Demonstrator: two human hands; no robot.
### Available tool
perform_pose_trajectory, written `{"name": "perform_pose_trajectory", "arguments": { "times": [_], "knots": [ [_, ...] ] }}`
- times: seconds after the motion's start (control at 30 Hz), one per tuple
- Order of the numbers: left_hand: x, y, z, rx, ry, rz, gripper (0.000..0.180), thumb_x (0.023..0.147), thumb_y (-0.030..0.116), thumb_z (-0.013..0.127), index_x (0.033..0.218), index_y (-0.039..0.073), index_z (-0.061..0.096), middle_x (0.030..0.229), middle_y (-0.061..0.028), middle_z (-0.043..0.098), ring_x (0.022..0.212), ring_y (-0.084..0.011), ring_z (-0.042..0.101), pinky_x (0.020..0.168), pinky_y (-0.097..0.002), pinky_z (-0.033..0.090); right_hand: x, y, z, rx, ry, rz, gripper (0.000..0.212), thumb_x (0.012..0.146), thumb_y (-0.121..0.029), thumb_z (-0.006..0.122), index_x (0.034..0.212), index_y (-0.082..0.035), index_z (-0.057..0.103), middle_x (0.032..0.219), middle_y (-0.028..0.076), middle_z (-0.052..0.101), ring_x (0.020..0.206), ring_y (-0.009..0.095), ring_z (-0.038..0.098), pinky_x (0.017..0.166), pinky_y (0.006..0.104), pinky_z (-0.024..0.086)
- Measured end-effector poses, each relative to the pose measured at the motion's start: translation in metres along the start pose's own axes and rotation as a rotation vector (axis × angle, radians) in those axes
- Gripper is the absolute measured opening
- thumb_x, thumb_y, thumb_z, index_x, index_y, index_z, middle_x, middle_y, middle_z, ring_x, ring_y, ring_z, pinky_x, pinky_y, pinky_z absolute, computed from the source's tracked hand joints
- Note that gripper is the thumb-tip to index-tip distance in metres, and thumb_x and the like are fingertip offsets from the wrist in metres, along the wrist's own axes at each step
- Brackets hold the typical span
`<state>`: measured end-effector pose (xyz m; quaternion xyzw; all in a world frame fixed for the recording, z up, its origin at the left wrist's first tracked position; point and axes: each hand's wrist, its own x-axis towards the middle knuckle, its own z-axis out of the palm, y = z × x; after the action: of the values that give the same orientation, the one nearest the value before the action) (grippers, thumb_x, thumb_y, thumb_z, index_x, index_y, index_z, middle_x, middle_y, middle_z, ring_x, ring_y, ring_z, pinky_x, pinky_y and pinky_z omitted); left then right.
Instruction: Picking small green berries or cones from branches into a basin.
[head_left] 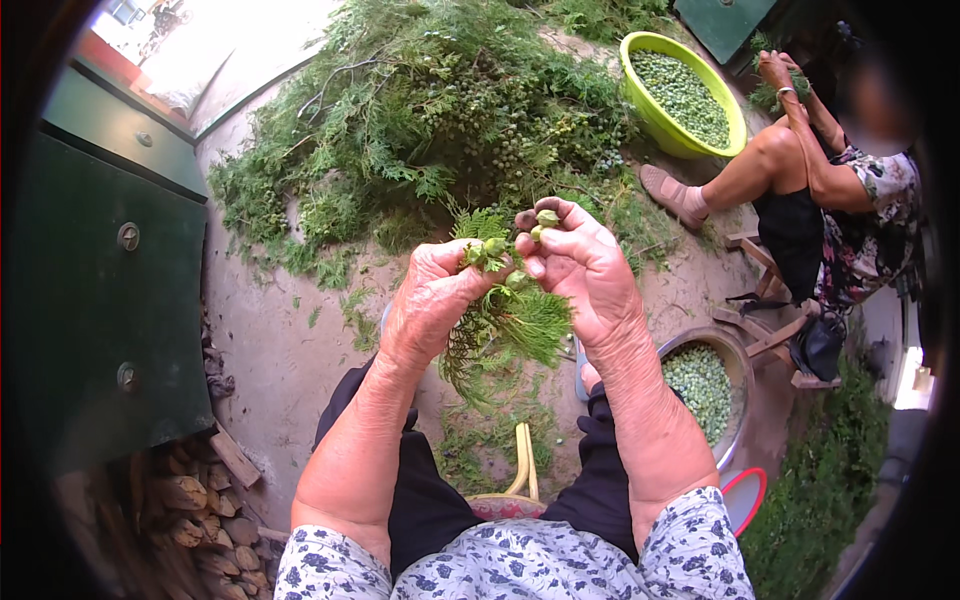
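Hidden or unclear: the stem end of the green sprig [505, 325] is covered by the left hand [432, 300]; only its feathery fronds hang out below, between the two wrists. Whether the right hand [580, 275] also touches the sprig cannot be told. A wicker-like rim with a pale handle [522, 462] shows between the knees, mostly covered by the lap. The red-edged object [745, 497] at lower right is cut off by the sleeve. The second person [830, 190] at upper right is partly out of frame.

Grip, left hand: closed around the sprig, thumb and fingers pinched at a cluster of small green cones [485, 250].
Grip, right hand: narrow, fingertips pinching one green cone [546, 217] at the top of the sprig.

Containers: metal basin [742, 365] beside the right forearm, holding loose green cones. Lime-green tub [655, 112] further off, near the second person's foot, also filled with green cones. A large heap of cut green branches [430, 120] lies on the ground beyond the hands.
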<state>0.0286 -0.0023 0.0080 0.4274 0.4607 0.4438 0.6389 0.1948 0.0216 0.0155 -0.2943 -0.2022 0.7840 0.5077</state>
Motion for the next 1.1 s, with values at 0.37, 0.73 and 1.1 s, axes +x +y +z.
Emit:
{"name": "perform_pose_trajectory", "arguments": {
  "times": [0.37, 0.73, 1.1],
  "knots": [
    [0.000, -0.004, 0.001, 0.139, -0.140, 0.048, 0.019, 0.081, 0.018, 0.066, 0.092, 0.002, 0.066, 0.080, 0.0018, 0.063, 0.074, -0.0043, 0.053, 0.069, -0.0213, 0.043, -0.008, -0.009, 0.008, -0.883, -0.166, -0.138, 0.021, 0.080, -0.010, 0.063, 0.099, -0.001, 0.063, 0.087, 0.003, 0.058, 0.083, 0.011, 0.052, 0.075, 0.0255, 0.042],
    [-0.003, 0.004, 0.006, 0.303, -0.048, 0.136, 0.015, 0.081, 0.014, 0.064, 0.091, 0.002, 0.066, 0.075, 0.0030, 0.061, 0.068, -0.0037, 0.051, 0.061, -0.0212, 0.042, -0.010, -0.003, 0.007, -0.751, 0.005, -0.097, 0.015, 0.085, -0.013, 0.057, 0.088, 0.001, 0.062, 0.072, 0.000, 0.058, 0.065, 0.006, 0.052, 0.059, 0.0209, 0.044],
    [-0.007, 0.012, 0.008, 0.447, -0.035, 0.106, 0.021, 0.079, 0.020, 0.064, 0.081, 0.000, 0.065, 0.063, -0.0012, 0.058, 0.060, -0.0071, 0.050, 0.056, -0.0235, 0.040, -0.007, 0.004, -0.007, -0.396, -0.051, 0.124, 0.015, 0.086, -0.016, 0.058, 0.089, -0.002, 0.061, 0.067, -0.002, 0.056, 0.055, 0.002, 0.048, 0.044, 0.0158, 0.035]
  ]
}}
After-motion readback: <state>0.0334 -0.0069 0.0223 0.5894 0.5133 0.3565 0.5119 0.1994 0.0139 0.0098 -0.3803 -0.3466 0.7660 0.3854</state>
